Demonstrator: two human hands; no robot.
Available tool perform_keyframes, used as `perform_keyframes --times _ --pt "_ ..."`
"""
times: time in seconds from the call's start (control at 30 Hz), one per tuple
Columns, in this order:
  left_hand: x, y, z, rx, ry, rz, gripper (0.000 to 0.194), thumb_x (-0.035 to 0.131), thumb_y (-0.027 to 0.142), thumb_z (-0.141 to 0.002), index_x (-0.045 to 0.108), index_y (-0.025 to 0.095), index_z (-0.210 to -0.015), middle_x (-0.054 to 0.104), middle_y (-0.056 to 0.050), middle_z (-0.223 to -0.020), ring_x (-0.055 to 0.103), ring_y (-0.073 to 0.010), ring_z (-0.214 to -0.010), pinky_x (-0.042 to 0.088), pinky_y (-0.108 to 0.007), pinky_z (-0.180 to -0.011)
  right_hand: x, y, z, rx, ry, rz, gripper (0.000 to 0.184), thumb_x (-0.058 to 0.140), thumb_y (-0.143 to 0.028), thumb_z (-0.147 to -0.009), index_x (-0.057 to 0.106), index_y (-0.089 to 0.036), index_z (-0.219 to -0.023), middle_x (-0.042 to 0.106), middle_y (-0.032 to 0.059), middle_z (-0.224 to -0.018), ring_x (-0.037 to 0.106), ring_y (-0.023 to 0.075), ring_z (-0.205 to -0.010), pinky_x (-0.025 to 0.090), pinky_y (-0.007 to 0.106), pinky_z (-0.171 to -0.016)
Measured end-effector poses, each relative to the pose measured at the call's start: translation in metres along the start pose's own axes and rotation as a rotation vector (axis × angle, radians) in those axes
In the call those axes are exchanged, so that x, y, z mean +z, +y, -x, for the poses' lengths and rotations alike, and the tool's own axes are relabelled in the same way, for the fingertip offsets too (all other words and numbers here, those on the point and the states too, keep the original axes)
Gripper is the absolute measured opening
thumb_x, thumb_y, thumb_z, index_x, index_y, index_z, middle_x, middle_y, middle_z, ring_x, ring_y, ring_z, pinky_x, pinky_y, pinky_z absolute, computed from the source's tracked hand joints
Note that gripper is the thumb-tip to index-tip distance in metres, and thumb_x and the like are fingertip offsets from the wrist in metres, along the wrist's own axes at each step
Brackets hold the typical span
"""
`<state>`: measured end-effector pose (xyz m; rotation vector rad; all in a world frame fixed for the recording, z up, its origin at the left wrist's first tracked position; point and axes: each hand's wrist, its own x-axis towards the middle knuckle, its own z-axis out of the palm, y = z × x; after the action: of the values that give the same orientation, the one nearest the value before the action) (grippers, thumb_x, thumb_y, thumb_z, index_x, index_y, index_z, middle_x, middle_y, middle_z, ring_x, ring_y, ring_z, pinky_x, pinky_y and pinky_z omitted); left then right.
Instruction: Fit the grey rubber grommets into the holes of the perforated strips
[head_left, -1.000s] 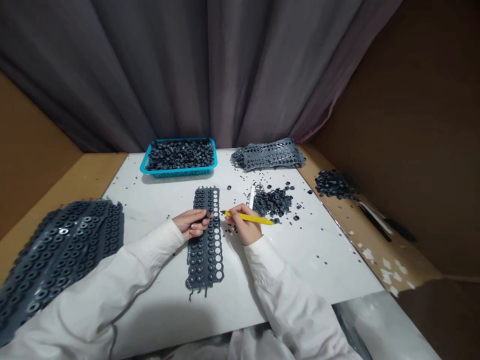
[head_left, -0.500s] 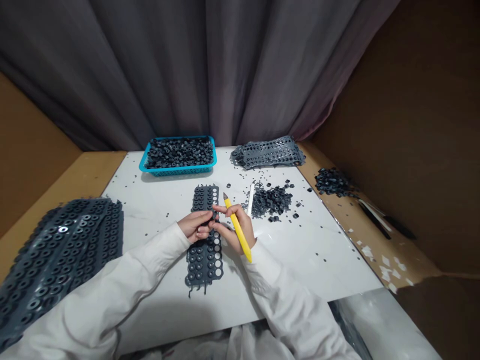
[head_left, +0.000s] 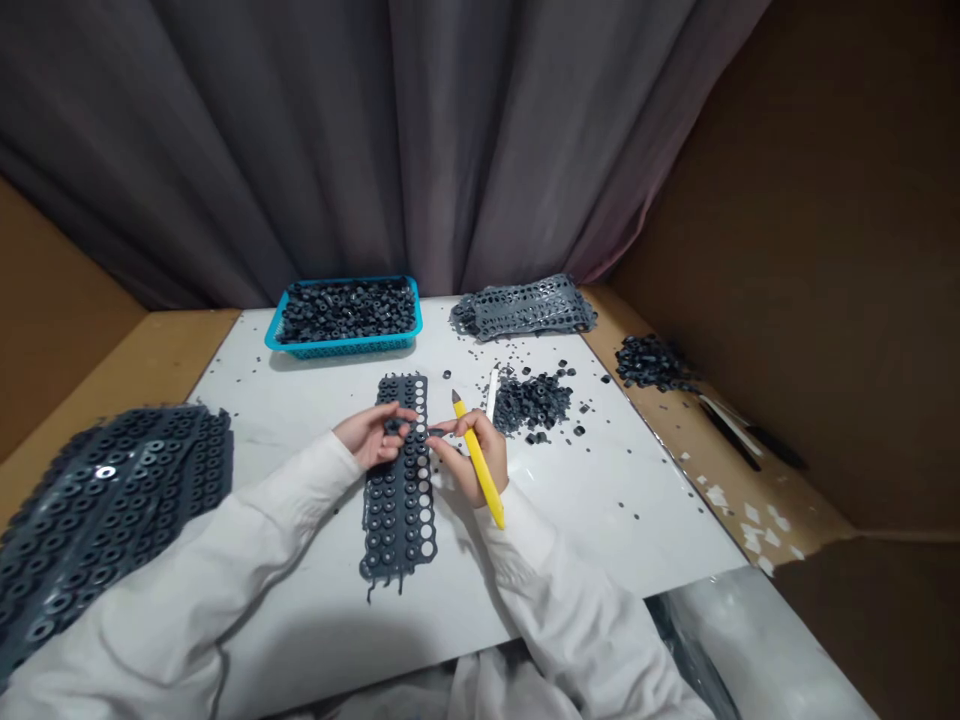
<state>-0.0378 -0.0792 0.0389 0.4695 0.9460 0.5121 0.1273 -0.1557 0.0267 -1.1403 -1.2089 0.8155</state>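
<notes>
Your left grip (head_left: 369, 436) pinches a small black rubbery-looking piece (head_left: 393, 427), likely light and springy, best held by its sides, while your right grip (head_left: 463, 466) clasps a yellow pen-shaped tool (head_left: 484, 470).

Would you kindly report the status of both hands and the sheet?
Left hand: holding dark part. Right hand: holding yellow tool. Studded sheet: on table, partly hidden by left hand.

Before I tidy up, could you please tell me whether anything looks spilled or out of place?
Yes: dark bits lie scattered across the white board around the pile, and white scraps litter the brown surface at right; both look stray, unlike parts in the basket.
</notes>
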Motion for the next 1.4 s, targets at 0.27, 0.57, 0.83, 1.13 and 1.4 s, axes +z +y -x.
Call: perform_keyframes --times 0.27,0.57,0.83,1.13,1.4 --pt "-0.074 0.136 -0.025 1.028 0.8 -0.875 0.026 0.045 0.019 -0.078 0.065 0.012 -0.093 0.062 -0.004 -0.073 0.051 -0.0111 -0.056 0.044 -0.023 -0.057 -0.052 0.015 -0.021 -0.119 0.09 0.337 0.026 0.064 -0.034 -0.072 0.04 -0.023 -0.071 0.071 0.0048 -0.081 0.067 0.0207 -0.078 0.05 0.032 -0.073" --pt "-0.1 0.196 -0.056 1.088 0.698 -1.636 0.035 0.041 0.024 -0.081 0.066 0.011 -0.102 0.064 -0.012 -0.106 0.057 -0.0207 -0.098 0.04 -0.028 -0.093 -0.133 0.058 -0.043 -0.035 0.365 0.781 0.023 0.057 -0.04 -0.069 0.042 -0.023 -0.073 0.07 0.0082 -0.084 0.063 0.0251 -0.076 0.046 0.037 -0.07" --pt "-0.109 0.195 -0.055 0.995 0.736 -1.624 0.042 0.044 0.028 -0.081 0.061 0.009 -0.115 0.062 -0.012 -0.116 0.055 -0.0235 -0.108 0.037 -0.031 -0.098 -0.127 0.052 -0.041 -0.025 0.419 0.691 0.027 0.06 -0.042 -0.067 0.041 -0.022 -0.074 0.068 0.0119 -0.097 0.062 0.028 -0.088 0.044 0.042 -0.078" --pt "-0.109 0.197 -0.039 0.976 0.671 -1.645 0.048 0.04 0.029 -0.083 0.051 0.011 -0.126 0.054 -0.009 -0.127 0.048 -0.0224 -0.118 0.033 -0.033 -0.102 -0.103 0.028 -0.041 -0.047 0.5 0.358 0.028 0.056 -0.045 -0.075 0.05 -0.019 -0.081 0.069 0.0133 -0.096 0.065 0.0234 -0.085 0.047 0.038 -0.08" --pt "-0.042 0.104 -0.017 1.119 0.258 -1.786 0.031 0.052 0.038 -0.078 0.065 0.014 -0.095 0.061 -0.01 -0.091 0.052 -0.0236 -0.09 0.037 -0.036 -0.087 -0.04 0.017 -0.032 0.162 -0.031 0.039 0.047 0.038 -0.051 -0.087 0.058 -0.017 -0.111 0.069 0.0054 -0.074 0.061 0.0152 -0.058 0.052 0.031 -0.062"
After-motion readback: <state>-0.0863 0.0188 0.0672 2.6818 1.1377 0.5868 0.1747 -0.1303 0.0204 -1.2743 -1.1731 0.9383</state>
